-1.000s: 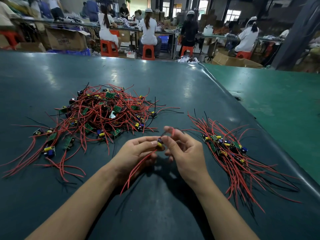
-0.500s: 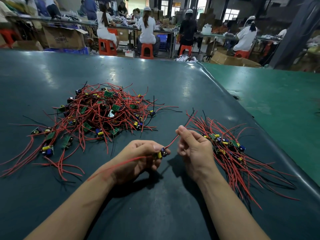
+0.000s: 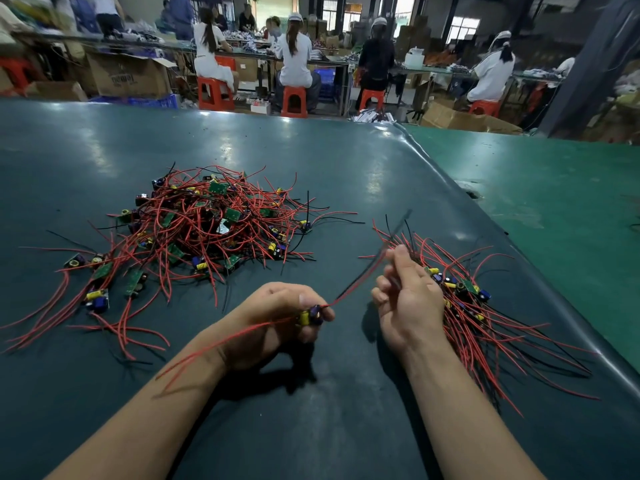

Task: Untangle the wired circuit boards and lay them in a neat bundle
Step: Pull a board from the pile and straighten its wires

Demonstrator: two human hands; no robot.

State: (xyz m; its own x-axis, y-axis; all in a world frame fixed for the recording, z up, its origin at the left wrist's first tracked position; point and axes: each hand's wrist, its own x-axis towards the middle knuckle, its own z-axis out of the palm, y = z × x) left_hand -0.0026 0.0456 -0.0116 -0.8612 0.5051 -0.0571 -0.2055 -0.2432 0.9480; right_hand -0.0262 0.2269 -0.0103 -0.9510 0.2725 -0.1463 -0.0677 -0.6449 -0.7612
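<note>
two hands (image 3: 277, 317) (image 3: 405, 299) stretching one wired board (image 3: 310, 315), two piles (image 3: 207, 226) (image 3: 485, 323)

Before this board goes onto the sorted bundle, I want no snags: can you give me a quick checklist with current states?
1. Left hand grips the circuit board: ok.
2. Right hand pinches its wires: ok.
3. Wires pulled straight between the hands: ok.
4. Board free of the tangled pile: ok.
5. Trailing red wire off the left forearm: not ok.
6. Neat bundle beside the right hand: ok.
</note>
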